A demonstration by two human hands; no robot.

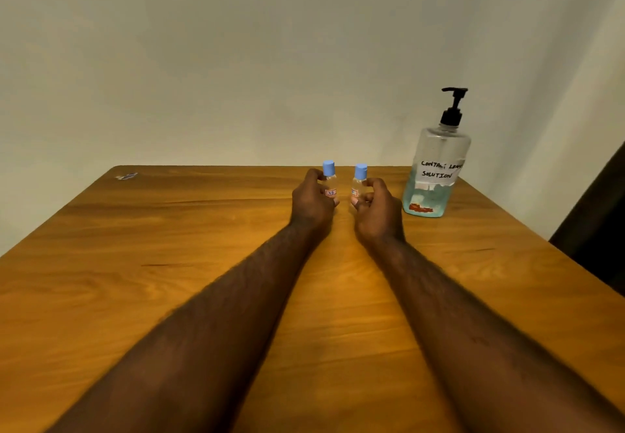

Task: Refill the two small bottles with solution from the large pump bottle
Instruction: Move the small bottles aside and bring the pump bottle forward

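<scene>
Your left hand (313, 201) curls around the left small bottle (329, 182) and your right hand (375, 208) pinches the right small bottle (359, 184). Both bottles are upright near the far edge of the table (203, 263), just beside each other. The large pump bottle (438, 169) stands to their right, close to your right hand but apart from it.

Both blue caps (328, 167) are on, so nothing can be filled yet, and with each hand holding a bottle you have no free hand to unscrew them. Twisting one cap while holding the other bottle will likely tip one over; they look light and narrow.

Mind the pump too: its spout points left, toward the small bottles, and their necks look slim. If a mouth sits off the spout, the solution will probably run down the outside onto the table. The large bottle looks under half full, so a hard press may spit air and splash.

Keep your right elbow clear of the pump bottle, which stands near the table's far right corner.
</scene>
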